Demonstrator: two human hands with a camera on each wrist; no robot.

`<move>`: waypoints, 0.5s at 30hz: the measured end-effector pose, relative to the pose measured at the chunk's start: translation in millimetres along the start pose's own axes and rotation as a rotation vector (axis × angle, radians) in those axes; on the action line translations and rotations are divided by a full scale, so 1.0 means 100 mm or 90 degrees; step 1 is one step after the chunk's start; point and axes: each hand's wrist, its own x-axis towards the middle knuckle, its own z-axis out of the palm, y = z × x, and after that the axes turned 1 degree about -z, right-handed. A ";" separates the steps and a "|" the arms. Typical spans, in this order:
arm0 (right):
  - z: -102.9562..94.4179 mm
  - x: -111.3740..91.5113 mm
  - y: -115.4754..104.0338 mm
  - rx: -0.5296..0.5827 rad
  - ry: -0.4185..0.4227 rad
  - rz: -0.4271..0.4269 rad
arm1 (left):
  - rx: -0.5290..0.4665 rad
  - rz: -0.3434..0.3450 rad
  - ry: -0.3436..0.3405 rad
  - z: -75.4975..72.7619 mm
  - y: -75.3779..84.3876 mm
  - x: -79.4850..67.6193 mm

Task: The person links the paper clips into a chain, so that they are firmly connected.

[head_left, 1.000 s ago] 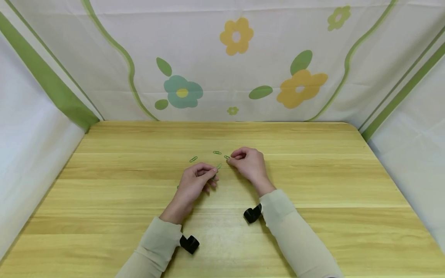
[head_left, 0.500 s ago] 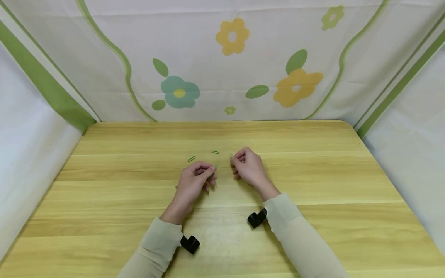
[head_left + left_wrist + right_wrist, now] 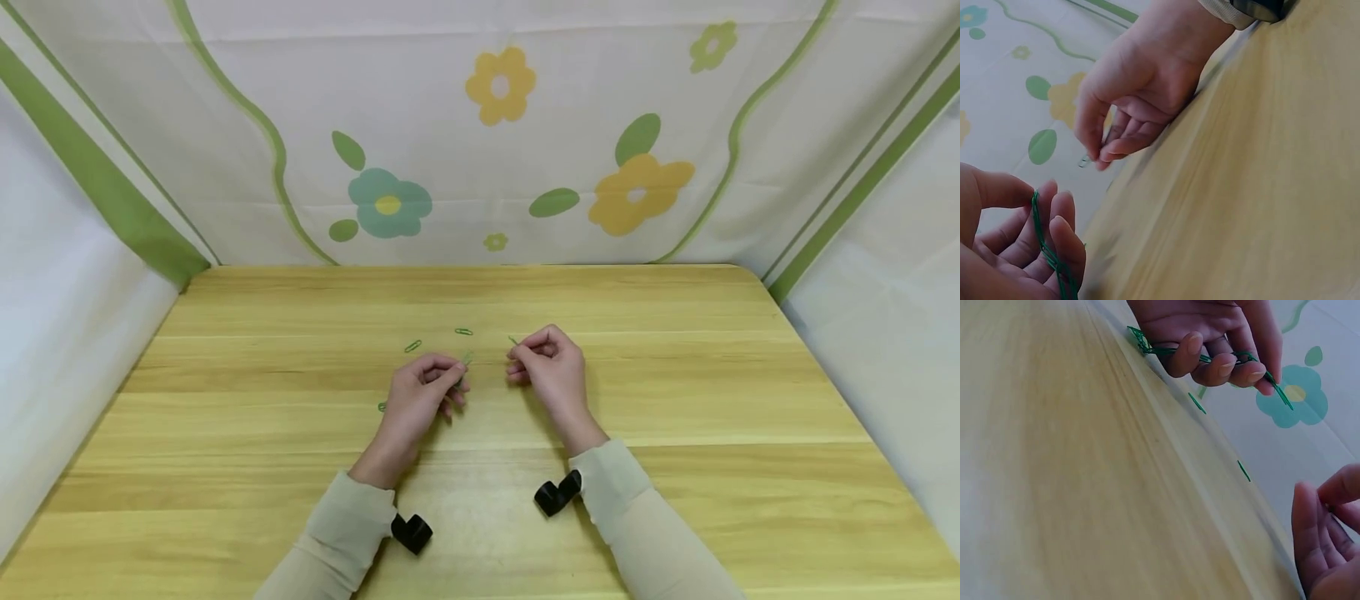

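Between thumb and index finger, my left hand pinches one end of a chain of linked green paper clips. In the right wrist view the chain runs along those fingers, its far end bunched at the little-finger side. To its right, my right hand pinches a single green paper clip, its tip poking out past the fingers. The two hands are a short gap apart. Two loose paper clips lie beyond them on the table, one at the left and one nearer the middle.
A wood-grain table spreads under both hands. White cloth with printed flowers hangs along its back edge, and more white cloth stands at both sides. Each sleeve cuff carries a black wrist camera, one left and one right.
My right hand has lifted a paper clip off the table and drawn it to the right, away from the left hand. The left hand stays nearly still with the chain.
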 end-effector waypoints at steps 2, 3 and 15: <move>-0.01 0.00 0.01 0.015 -0.003 -0.009 | 0.000 -0.004 -0.006 0.02 -0.02 0.01; -0.02 0.01 0.01 0.019 -0.004 -0.011 | 0.001 -0.004 -0.008 0.02 -0.03 0.02; 0.00 0.01 0.03 0.040 -0.035 0.004 | -0.029 0.010 0.006 -0.01 -0.12 0.01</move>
